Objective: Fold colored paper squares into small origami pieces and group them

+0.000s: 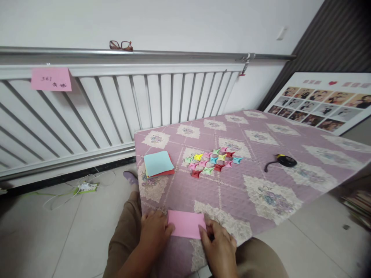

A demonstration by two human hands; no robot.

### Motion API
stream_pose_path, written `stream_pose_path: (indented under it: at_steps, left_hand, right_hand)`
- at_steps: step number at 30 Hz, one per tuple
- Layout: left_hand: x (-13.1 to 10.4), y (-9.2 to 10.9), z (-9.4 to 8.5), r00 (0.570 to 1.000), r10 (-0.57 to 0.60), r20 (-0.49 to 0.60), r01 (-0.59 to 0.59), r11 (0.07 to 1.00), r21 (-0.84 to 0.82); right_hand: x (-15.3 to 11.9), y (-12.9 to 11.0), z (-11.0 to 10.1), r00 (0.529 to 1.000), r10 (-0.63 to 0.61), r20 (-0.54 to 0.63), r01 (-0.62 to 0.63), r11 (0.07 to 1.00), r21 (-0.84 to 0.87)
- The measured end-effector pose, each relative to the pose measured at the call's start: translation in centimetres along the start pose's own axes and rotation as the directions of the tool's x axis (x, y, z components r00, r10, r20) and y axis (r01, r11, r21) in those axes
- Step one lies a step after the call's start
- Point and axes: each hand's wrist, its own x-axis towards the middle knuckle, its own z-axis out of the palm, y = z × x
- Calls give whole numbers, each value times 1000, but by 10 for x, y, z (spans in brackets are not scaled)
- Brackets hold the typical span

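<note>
A pink sheet of paper (187,224), folded to a rectangle, lies near the front edge of the table. My left hand (155,227) grips its left end, thumb on top and fingers curled. At the right end my right hand (218,241) pinches the paper with the thumb over its edge and the fingers bent beneath or behind. Farther back on the left sits a stack of square papers (159,163), light blue on top with red and yellow edges showing. To its right, several small folded paper pieces (213,160) in pink, red, green, yellow and blue lie in rows.
A patterned purple tablecloth (232,197) covers the table. Toward the right lies a coiled black cable (285,160). Behind the table are a white radiator (162,100) and a pipe with eyeglasses (121,45) on it. A power strip (87,188) with cords rests on the floor.
</note>
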Motion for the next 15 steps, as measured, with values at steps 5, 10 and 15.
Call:
stream_pose_path:
  at_steps: [5,10,15]
  left_hand:
    - [1,3,-3,1000,-3,21,2,1000,24]
    - [3,4,-6,999,-5,38,3,999,45]
    - [4,5,-5,999,-8,45,5,998,61]
  right_hand:
    - [1,-2,-1,1000,0,13,0,1000,-31]
    - [1,-4,-3,1000,-6,27,7,998,-65]
    - [1,-4,-2,1000,-13,16,14,997,-78]
